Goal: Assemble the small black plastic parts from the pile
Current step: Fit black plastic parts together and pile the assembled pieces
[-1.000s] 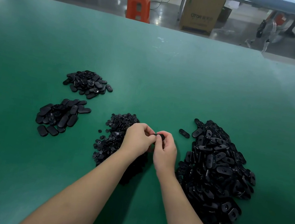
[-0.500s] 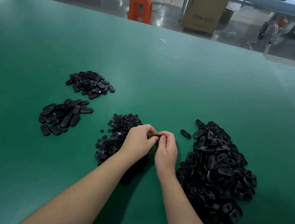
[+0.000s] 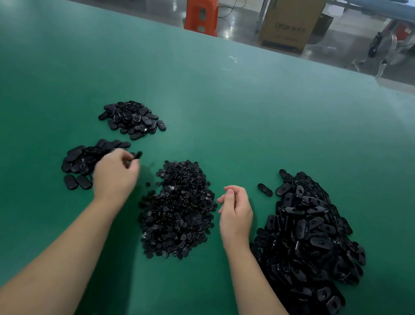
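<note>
Lying on table (image 3: pixel 237 102): four piles (image 3: pixel 178 207); two hands (image 3: pixel 115 177) above.

Left hand (image 3: pixel 115 179) out over the near left heap (image 3: pixel 85 159), blurred, a small black piece (image 3: pixel 138 155) at its fingertips. Right hand (image 3: pixel 237 213) hanging loose and bare between the middle pile (image 3: pixel 178 210) of tiny parts and the big right pile (image 3: pixel 307 245). Another heap (image 3: pixel 132 118) farther back on the green table (image 3: pixel 236 107). Orange stool (image 3: pixel 202 10) and cardboard box (image 3: pixel 291 20) beyond.
</note>
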Available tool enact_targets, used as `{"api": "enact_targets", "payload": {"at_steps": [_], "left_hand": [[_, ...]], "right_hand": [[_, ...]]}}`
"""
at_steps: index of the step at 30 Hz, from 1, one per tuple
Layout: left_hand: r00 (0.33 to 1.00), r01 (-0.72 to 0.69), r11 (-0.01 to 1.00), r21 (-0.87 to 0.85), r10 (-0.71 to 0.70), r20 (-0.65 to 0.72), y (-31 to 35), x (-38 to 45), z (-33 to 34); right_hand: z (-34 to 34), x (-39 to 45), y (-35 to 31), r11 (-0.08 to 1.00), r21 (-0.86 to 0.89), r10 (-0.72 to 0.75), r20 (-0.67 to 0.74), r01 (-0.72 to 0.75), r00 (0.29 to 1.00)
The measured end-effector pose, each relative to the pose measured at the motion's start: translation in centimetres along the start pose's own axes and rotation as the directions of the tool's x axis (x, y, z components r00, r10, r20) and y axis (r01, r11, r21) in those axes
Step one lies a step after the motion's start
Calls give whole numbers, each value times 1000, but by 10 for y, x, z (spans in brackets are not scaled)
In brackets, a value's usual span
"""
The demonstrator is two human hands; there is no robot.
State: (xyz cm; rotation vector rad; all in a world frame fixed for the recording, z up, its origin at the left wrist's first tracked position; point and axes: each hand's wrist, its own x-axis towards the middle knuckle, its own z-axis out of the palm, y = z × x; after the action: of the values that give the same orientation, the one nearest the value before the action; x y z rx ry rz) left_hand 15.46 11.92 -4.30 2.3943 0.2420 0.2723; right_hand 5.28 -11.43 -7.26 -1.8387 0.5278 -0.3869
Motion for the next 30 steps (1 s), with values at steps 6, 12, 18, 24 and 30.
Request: {"api": "enact_targets", "payload": {"at_steps": [6, 12, 18, 24, 30], "left_hand": [[983, 140, 989, -36, -144, -117, -47, 23, -32], [988, -53, 997, -55, 44, -150, -36, 10, -24], [989, -148, 989, -18, 147, -34, -22, -24, 11], [995, -51, 994, -92, 43, -94, -30, -29, 14], [998, -55, 998, -8, 55, -14, -33, -36, 15]], "right_hand": [[1, -1, -1, 1000, -19, -6, -3, 6, 1000], [2, -2, -1, 999, -34, -11, -12, 11, 1000], [2, -2, -1, 999, -32, -7, 6, 7, 1000], [1, -3, 0, 999, -35, -10, 11, 11, 1000], [2, -2, 1, 999, -33, 13, 16, -13, 1000]]}}
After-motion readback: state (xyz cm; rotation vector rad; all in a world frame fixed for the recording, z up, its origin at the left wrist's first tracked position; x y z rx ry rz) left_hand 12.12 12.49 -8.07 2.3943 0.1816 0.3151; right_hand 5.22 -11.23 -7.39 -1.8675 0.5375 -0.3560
